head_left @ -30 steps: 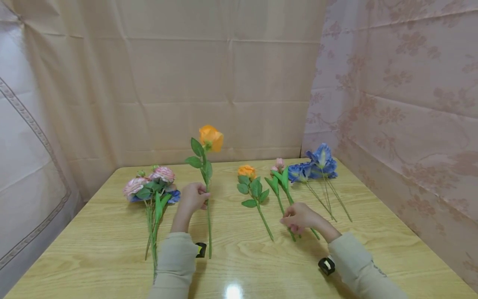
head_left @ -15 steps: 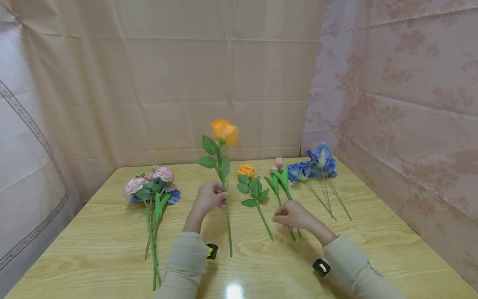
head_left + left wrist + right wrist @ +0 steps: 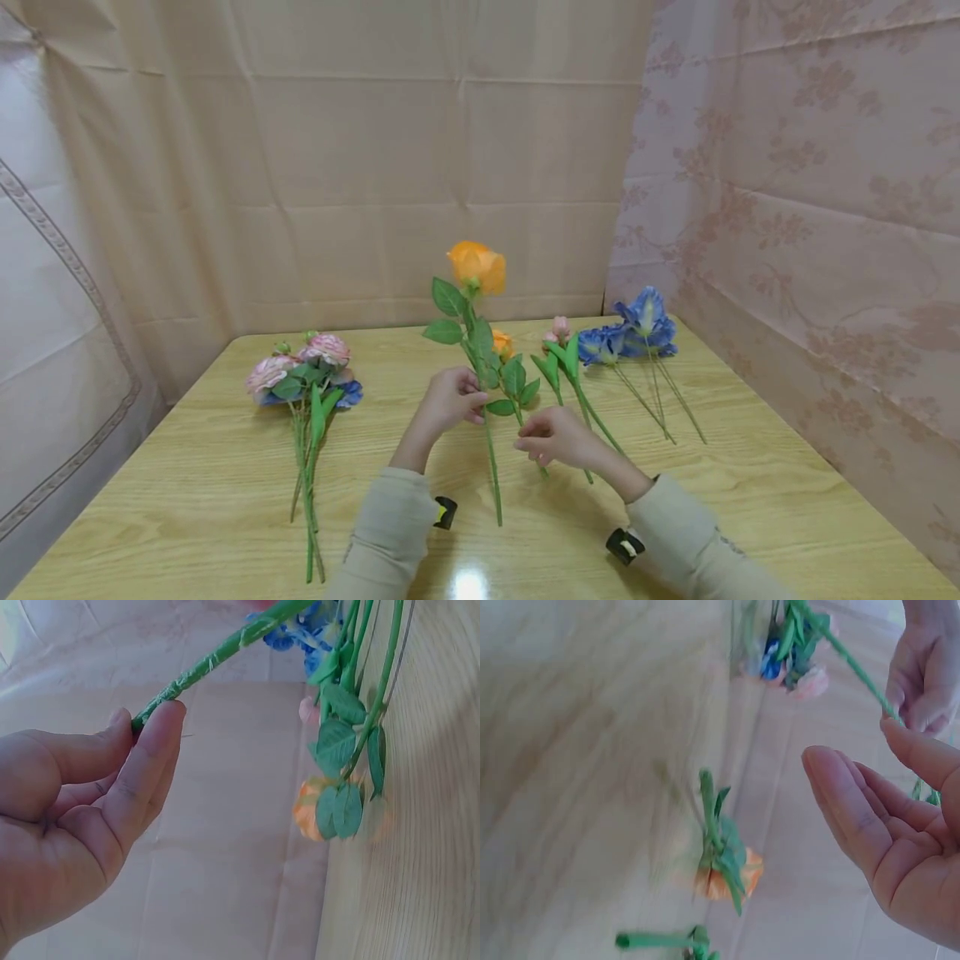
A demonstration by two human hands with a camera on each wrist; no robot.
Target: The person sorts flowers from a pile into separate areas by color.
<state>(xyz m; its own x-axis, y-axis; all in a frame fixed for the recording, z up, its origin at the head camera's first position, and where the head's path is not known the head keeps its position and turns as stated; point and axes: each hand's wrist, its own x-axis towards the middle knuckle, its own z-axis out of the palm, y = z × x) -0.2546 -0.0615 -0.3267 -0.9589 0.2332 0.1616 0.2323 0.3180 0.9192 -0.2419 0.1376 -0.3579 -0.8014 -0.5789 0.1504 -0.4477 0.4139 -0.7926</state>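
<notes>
My left hand (image 3: 448,400) pinches the green stem of an orange rose (image 3: 477,268) between thumb and fingertips. The rose stands nearly upright above the table, bloom at the top; its stem (image 3: 217,656) shows close up in the left wrist view. A second orange rose (image 3: 514,377) lies on the table just behind it, bloom partly covered by the held rose's leaves. Over that lying rose's stem is my right hand (image 3: 558,437), fingers loosely bent. In the right wrist view, a gap shows between the right hand's thumb and fingers (image 3: 840,795), with nothing in it.
To the left on the table (image 3: 187,492) lies a bunch of pink flowers (image 3: 326,350) with a blue bloom (image 3: 348,395). Right of the lying rose are pink tulips (image 3: 561,328), then blue flowers (image 3: 645,321). Beige cloth (image 3: 360,150) hangs behind the table.
My left hand has carried the orange rose rightward, from beside the pink bunch to in front of the lying rose. My right hand has moved left, off the tulip stems.
</notes>
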